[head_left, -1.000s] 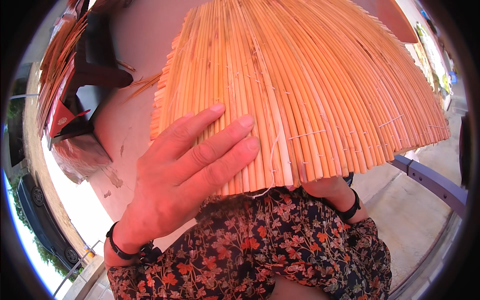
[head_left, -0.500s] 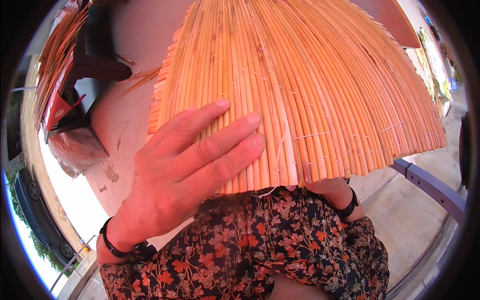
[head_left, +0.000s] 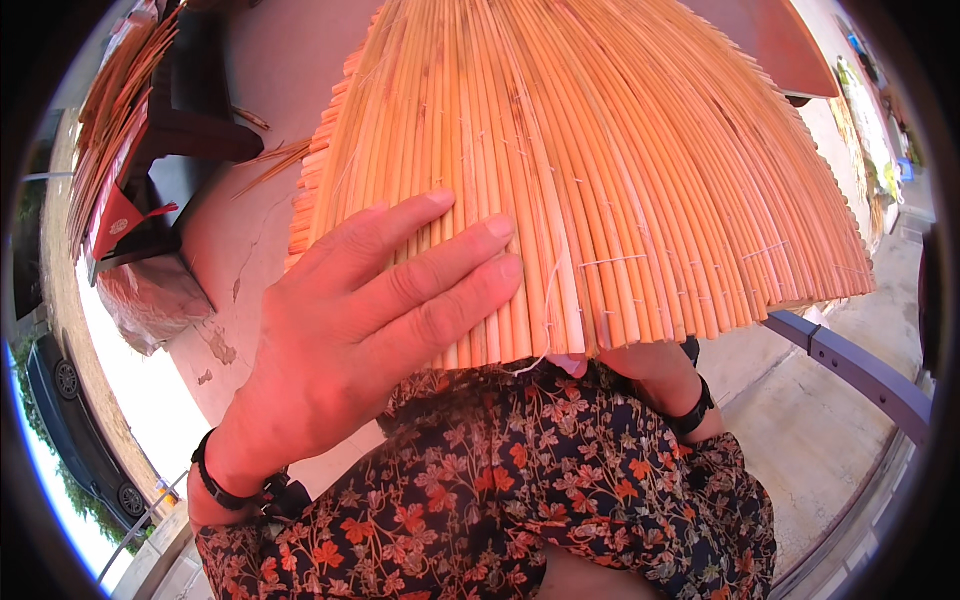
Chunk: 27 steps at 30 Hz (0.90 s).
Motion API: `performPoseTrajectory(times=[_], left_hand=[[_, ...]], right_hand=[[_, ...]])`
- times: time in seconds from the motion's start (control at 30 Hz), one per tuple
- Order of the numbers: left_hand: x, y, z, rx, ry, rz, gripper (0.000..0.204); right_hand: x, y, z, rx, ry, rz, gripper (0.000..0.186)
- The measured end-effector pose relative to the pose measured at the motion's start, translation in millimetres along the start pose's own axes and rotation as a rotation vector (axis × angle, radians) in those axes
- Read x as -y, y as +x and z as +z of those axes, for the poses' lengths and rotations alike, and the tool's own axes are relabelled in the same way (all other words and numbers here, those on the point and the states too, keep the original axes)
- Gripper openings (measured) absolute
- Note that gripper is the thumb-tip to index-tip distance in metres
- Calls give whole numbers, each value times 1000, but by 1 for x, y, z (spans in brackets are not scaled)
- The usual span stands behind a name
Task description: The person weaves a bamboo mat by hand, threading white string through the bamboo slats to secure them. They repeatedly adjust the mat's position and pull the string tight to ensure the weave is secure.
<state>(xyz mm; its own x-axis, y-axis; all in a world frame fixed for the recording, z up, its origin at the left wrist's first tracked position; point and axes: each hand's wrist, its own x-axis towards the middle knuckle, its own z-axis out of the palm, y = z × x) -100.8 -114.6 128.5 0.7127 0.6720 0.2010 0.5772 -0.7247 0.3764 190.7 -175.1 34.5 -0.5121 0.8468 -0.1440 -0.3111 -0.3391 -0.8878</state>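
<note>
A large mat of thin straw-coloured reed stalks (head_left: pixel 640 190), laid side by side and stitched with white thread, fills the middle of the view. Its near edge hangs over my lap. My left hand (head_left: pixel 365 310) rests on top near that edge, fingers stretched out flat across the stalks, the thumb out of sight. A loose white thread (head_left: pixel 549 320) trails down beside the fingertips and over the edge. My right hand (head_left: pixel 650 364) reaches beneath the mat, its fingers hidden. Something small and pinkish (head_left: pixel 570 366) peeks out under the edge, too little shown to name.
At the left, a dark piece of furniture (head_left: pixel 200 135) carries a bundle of reeds (head_left: pixel 120 110), with a plastic-wrapped bag (head_left: pixel 155 305) below it. Loose stalks (head_left: pixel 275 165) lie on the floor. A grey metal bar (head_left: pixel 860 365) runs along the right.
The mat's near edge has shifted slightly up and leftward in view, uncovering more of the pinkish thing. My left hand stays flat on the stalks, moving a little with it.
</note>
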Motion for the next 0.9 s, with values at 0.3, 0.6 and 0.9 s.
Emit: performPoseTrajectory(times=[0.3, 0.6, 0.9], left_hand=[[-1, 3, 5, 51, 30, -6, 41], [0, 2, 7, 86, 28, -26, 39], [-1, 2, 11, 65, 28, -32, 37]], right_hand=[[-4, -17, -10, -44, 119, 118, 11], [-7, -26, -17, -81, 202, 200, 13], [-10, -27, -17, -98, 254, 253, 17]])
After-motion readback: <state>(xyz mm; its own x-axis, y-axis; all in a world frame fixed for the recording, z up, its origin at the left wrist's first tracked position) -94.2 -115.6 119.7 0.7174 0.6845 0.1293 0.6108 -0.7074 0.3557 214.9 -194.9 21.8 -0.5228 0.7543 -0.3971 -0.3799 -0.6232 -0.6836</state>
